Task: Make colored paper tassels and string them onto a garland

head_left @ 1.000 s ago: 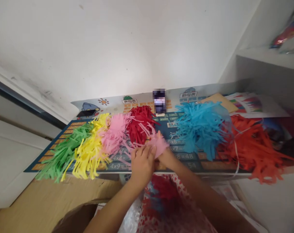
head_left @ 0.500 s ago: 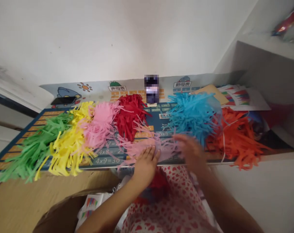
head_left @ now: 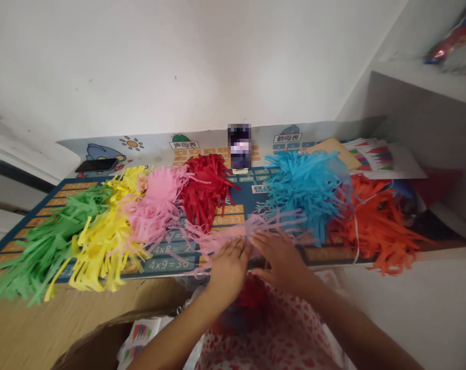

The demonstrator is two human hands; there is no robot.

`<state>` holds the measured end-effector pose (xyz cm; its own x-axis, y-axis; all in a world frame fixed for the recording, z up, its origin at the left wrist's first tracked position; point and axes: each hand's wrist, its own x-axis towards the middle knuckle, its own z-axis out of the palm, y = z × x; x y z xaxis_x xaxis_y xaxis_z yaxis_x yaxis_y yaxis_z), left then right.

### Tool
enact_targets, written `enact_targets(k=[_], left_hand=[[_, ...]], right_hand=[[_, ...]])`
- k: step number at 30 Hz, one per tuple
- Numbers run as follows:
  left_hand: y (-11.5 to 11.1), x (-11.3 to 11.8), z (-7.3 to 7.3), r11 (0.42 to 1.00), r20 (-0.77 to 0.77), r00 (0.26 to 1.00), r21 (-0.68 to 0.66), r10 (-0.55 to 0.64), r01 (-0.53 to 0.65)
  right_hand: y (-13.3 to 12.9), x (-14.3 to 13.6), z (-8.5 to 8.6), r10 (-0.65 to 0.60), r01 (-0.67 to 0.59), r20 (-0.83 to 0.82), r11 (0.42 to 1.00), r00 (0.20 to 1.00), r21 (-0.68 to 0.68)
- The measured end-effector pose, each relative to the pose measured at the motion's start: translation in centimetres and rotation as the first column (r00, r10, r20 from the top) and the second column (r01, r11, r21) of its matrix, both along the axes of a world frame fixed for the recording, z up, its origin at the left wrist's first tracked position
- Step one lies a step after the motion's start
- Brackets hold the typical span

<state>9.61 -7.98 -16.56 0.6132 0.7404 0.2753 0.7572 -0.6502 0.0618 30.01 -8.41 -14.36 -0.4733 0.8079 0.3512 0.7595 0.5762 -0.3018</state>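
A pink fringed tissue-paper tassel (head_left: 233,232) lies spread across the front of the desk, its cut strips fanning out to both sides. My left hand (head_left: 230,262) rests flat on its middle, fingers stretched out. Close beside it, my right hand (head_left: 277,257) lies on the right part of the tassel, fingers extended and thumb apart. Behind my hands sits a red tassel (head_left: 205,187), with a second pink tassel (head_left: 157,200) to its left. A blue tassel (head_left: 304,182) is to the right. The palms hide part of the paper.
Yellow (head_left: 109,236) and green tassels (head_left: 51,241) hang over the front edge at left, an orange tassel (head_left: 375,226) at right. A phone (head_left: 239,149) stands against the wall; a dark phone (head_left: 97,165) lies at back left. Printed sheets (head_left: 375,156) lie back right.
My right hand has moved left and down onto the pink tassel, next to my left hand. The left hand stays on the paper. The view has shifted slightly.
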Motion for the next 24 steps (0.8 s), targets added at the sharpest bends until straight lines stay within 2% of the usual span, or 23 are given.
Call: enact_targets(k=[1, 4, 7, 9, 10, 11, 13, 15, 16, 19, 21, 24], left_hand=[[0.1, 0.0, 0.2, 1.0, 0.006, 1.0, -0.009, -0.008, 0.008], [0.0, -0.3, 0.5, 1.0, 0.016, 1.0, -0.024, -0.01, 0.011], [-0.3, -0.8, 0.5, 1.0, 0.025, 1.0, -0.024, 0.016, -0.016], [-0.4, -1.0, 0.4, 0.999, 0.03, 0.999, -0.02, 0.027, -0.026], [-0.3, -1.0, 0.4, 1.0, 0.035, 0.999, -0.018, 0.024, -0.023], [-0.3, -0.9, 0.4, 1.0, 0.041, 0.999, -0.018, 0.016, -0.015], [-0.1, -0.6, 0.6, 1.0, 0.059, 0.998, -0.016, 0.0, 0.001], [0.0, -0.2, 0.8, 1.0, 0.071, 0.997, -0.012, -0.019, 0.02], [-0.1, -0.1, 0.9, 1.0, 0.071, 0.997, -0.008, -0.019, 0.02], [-0.3, -0.7, 1.4, 0.999, 0.063, 0.997, 0.009, 0.034, -0.035], [-0.3, -2.1, 1.8, 0.995, 0.055, 0.994, 0.017, 0.099, -0.1], [-0.1, -5.5, 2.9, 0.979, 0.001, 0.979, 0.01, 0.204, -0.204]], right_hand=[[-0.4, -0.7, -0.3, 0.01, -0.01, 0.013, 1.0, 1.0, -0.007], [-0.2, -1.4, -0.9, -0.066, 0.066, 0.035, 0.998, 0.997, -0.002], [0.5, 0.7, -0.6, -0.202, 0.202, 0.003, 0.979, 0.979, 0.017], [0.5, 2.4, 0.4, -0.321, 0.326, -0.082, 0.944, 0.944, 0.057], [0.2, 2.9, 0.9, -0.334, 0.344, -0.13, 0.936, 0.934, 0.071], [-0.2, 3.1, 1.4, -0.291, 0.307, -0.163, 0.948, 0.943, 0.084], [-1.1, 2.3, 2.0, -0.092, 0.104, -0.144, 0.992, 0.985, 0.077], [-1.4, 0.6, 1.6, 0.063, -0.06, -0.075, 0.997, 0.995, 0.037], [-1.3, -0.2, 1.1, 0.076, -0.075, -0.049, 0.997, 0.996, 0.022], [-0.2, -1.3, -0.9, 0.016, -0.014, -0.061, 0.999, 0.998, 0.038], [0.5, -1.0, -1.7, -0.02, 0.025, -0.09, 0.998, 0.996, 0.056], [0.6, -0.1, -1.8, -0.051, 0.064, -0.136, 0.993, 0.989, 0.099]])
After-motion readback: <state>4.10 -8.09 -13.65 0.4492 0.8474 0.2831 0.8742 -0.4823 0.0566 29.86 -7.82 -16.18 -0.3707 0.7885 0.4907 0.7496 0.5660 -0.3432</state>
